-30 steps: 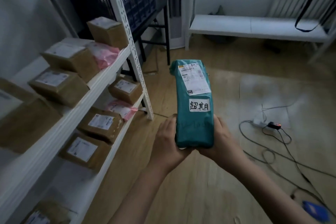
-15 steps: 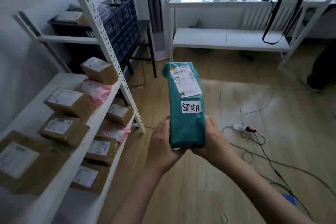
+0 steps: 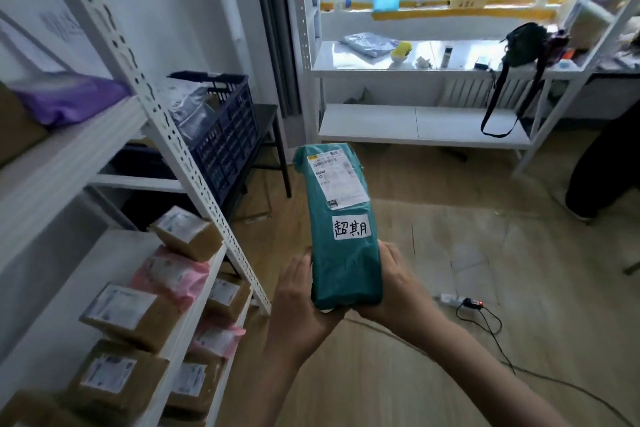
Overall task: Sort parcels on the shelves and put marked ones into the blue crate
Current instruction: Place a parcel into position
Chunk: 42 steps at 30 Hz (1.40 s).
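I hold a long teal parcel [image 3: 343, 260] in front of me, lengthwise away from me. It carries a shipping label at its far end and a white handwritten sticker [image 3: 351, 227] in the middle. My left hand [image 3: 301, 302] grips its near left edge and my right hand [image 3: 398, 288] grips its near right edge. The dark blue crate [image 3: 228, 135] stands on a black table behind the left shelf post, with a grey bag inside it.
The white shelving unit [image 3: 166, 135] on my left holds several brown boxes [image 3: 131, 315] and pink bags [image 3: 173, 274], plus a purple bag [image 3: 69, 97] higher up. Another white shelf [image 3: 422, 125] stands ahead by the window. A power strip and cables [image 3: 467, 305] lie on the floor.
My view has tilted upward, bringing the crate and the window shelf lower into the frame. The parcel stays in both hands, held about the same.
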Each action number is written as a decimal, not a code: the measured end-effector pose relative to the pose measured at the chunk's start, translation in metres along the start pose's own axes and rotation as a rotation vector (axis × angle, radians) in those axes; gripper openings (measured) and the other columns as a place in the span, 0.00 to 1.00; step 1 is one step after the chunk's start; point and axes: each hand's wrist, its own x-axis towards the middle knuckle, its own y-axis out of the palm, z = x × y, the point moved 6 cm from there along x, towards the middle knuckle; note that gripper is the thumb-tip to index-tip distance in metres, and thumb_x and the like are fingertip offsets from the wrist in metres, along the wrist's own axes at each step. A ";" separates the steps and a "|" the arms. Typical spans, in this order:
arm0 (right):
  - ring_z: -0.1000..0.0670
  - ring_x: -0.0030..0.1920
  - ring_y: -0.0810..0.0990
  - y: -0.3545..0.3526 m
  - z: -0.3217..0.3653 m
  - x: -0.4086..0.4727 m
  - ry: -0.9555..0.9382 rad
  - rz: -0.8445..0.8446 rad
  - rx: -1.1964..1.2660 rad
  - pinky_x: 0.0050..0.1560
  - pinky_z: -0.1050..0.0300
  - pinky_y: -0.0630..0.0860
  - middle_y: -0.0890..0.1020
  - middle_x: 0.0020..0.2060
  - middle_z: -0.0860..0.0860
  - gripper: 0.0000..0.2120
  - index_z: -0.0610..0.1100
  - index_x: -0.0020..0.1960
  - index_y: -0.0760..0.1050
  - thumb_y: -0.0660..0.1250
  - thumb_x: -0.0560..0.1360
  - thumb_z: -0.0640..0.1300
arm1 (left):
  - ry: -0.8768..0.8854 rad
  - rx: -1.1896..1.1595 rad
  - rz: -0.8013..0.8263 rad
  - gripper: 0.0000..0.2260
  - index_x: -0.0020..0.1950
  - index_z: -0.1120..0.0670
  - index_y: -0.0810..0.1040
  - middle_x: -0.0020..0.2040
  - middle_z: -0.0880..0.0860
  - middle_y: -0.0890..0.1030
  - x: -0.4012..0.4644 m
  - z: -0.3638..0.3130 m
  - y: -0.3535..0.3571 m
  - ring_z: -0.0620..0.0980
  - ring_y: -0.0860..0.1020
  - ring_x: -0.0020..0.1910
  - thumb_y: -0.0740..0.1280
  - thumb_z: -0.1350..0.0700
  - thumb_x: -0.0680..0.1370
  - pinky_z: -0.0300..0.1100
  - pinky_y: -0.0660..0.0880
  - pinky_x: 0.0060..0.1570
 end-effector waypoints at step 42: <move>0.52 0.64 0.72 0.069 0.105 0.711 -0.579 0.517 -0.044 0.59 0.53 0.76 0.64 0.67 0.55 0.50 0.50 0.77 0.56 0.79 0.63 0.58 | -0.372 0.045 -0.621 0.45 0.74 0.52 0.69 0.65 0.49 0.75 0.527 0.229 -0.117 0.50 0.74 0.66 0.82 0.39 0.63 0.51 0.77 0.60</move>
